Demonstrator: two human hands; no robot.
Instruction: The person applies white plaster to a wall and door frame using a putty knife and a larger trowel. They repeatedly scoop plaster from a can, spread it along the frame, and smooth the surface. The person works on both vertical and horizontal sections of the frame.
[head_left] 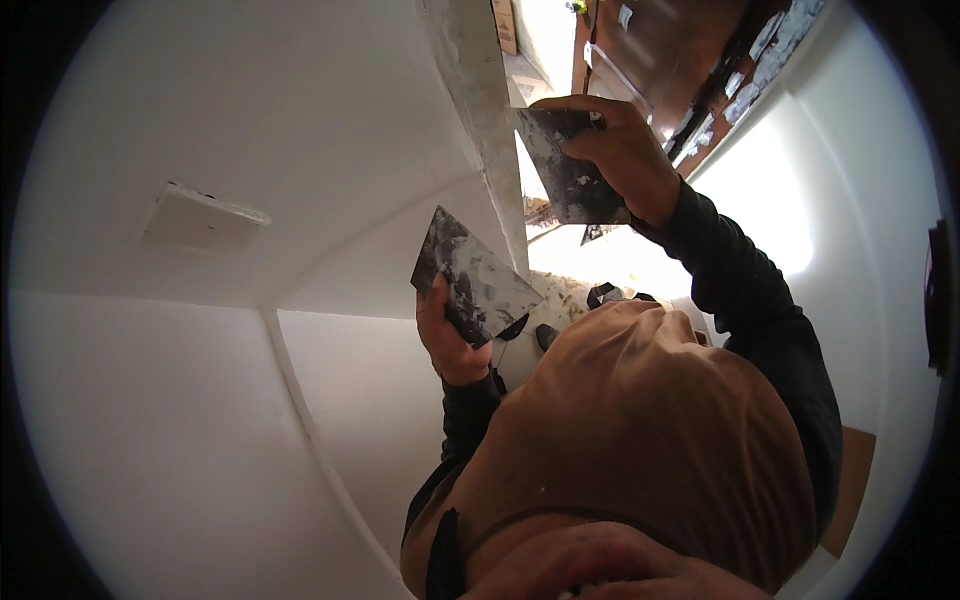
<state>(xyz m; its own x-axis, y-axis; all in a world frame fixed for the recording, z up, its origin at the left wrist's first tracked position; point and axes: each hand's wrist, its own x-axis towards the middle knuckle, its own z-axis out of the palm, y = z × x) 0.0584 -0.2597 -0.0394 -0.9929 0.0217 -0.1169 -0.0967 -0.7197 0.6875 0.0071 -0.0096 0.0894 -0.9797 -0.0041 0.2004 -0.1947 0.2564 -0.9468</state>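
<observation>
Left hand: the left hand (455, 345) is closed around the lower side of the left scraper (482, 280), thumb on its near edge; the fingers behind are hidden.
Left scraper: in front of the person's chest, tilted, its face smeared with pale paste.
Right hand: the right hand (640, 150) pinches the right scraper (575, 185), thumb flat on its face, other fingers along the top and behind.
Right scraper: raised beside the wall edge (488, 130); whether its corner touches, I cannot tell.
Weight and stiffness: both scrapers look thin, light and fairly stiff, probably metal, unlikely to break.
Slip: wet paste would likely make the faces slick.
Best hold: probably the side away from the working edge, thumb on one face, fingers supporting behind, clear of sharp corners.
</observation>
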